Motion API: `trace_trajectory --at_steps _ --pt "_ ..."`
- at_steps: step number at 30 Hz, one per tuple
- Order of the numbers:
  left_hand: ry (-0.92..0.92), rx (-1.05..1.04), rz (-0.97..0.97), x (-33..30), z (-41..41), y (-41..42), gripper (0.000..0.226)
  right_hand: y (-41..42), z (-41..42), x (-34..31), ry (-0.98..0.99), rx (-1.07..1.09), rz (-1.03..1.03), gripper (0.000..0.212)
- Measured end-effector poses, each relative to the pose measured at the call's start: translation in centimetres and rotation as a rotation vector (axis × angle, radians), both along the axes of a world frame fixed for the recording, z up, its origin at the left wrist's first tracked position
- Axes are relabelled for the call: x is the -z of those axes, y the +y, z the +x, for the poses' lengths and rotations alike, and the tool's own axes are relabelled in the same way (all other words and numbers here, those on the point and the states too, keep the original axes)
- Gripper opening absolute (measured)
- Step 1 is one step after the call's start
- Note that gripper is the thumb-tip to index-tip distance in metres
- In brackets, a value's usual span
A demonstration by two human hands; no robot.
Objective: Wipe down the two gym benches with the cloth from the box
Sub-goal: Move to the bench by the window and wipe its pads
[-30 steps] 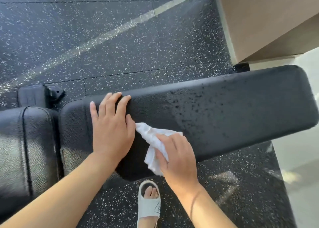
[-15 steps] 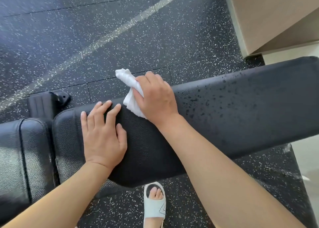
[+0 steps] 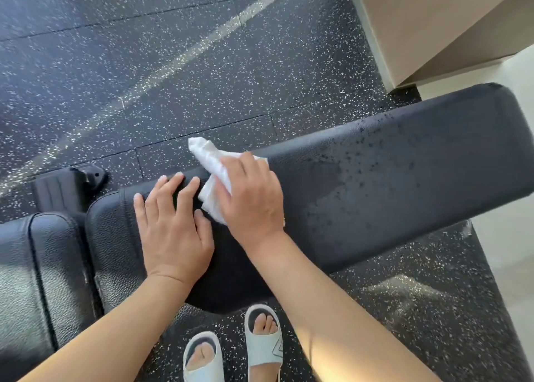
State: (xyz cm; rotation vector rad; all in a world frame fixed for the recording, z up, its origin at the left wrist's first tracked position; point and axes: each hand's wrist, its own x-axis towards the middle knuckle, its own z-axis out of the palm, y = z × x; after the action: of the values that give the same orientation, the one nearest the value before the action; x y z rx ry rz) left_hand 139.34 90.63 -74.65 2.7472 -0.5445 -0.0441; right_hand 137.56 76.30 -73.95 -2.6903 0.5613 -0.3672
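Speckled black rubber floor point(image 3: 179, 63) runs under a long black bench pad point(image 3: 390, 185), its right half dotted with dark droplets (the wiped part looks matte). Left hand point(image 3: 173, 231) lies flat on the pad, fingers slightly spread. Right hand point(image 3: 251, 196) presses a crumpled white cloth point(image 3: 211, 164) at the far edge, fingers curled over it. Seat pad point(image 3: 34, 266) is cut off at left; sandals point(image 3: 234, 350) are partly hidden.

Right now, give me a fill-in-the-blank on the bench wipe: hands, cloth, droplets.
1. The right hand holds a white ____.
2. The left hand rests flat on the black ____.
3. Droplets speckle the pad to the ____ of the hands.
4. Both feet wear pale ____.

Missing: cloth; bench; right; slides
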Motion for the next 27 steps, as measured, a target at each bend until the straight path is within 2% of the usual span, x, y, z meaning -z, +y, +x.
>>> trace_trajectory --at_steps 5,11,14,20,24,27 --pt "0.009 -0.005 -0.006 0.1 -0.1 0.1 0.053 -0.7 -3.5 -0.2 0.036 -0.124 -0.030 0.027" --pt "0.019 -0.002 0.005 -0.1 0.0 0.0 0.053 -5.5 -14.7 0.2 0.083 -0.077 -0.070 0.027" --pt "0.021 0.002 0.003 0.2 0.0 0.1 0.053 -6.3 -16.6 0.2 0.096 -0.049 -0.060 0.027" --pt "0.004 0.004 0.001 0.5 0.0 0.1 0.053 -6.5 -6.7 -0.2 0.038 0.111 -0.057 0.027" --pt "-0.013 0.006 0.001 0.8 0.1 0.2 0.053 -7.5 1.3 -0.4 0.054 0.094 -0.083 0.026" --pt "-0.021 0.003 0.008 0.9 0.1 0.1 0.053 -8.0 3.3 -0.4 0.075 0.062 -0.091 0.024"
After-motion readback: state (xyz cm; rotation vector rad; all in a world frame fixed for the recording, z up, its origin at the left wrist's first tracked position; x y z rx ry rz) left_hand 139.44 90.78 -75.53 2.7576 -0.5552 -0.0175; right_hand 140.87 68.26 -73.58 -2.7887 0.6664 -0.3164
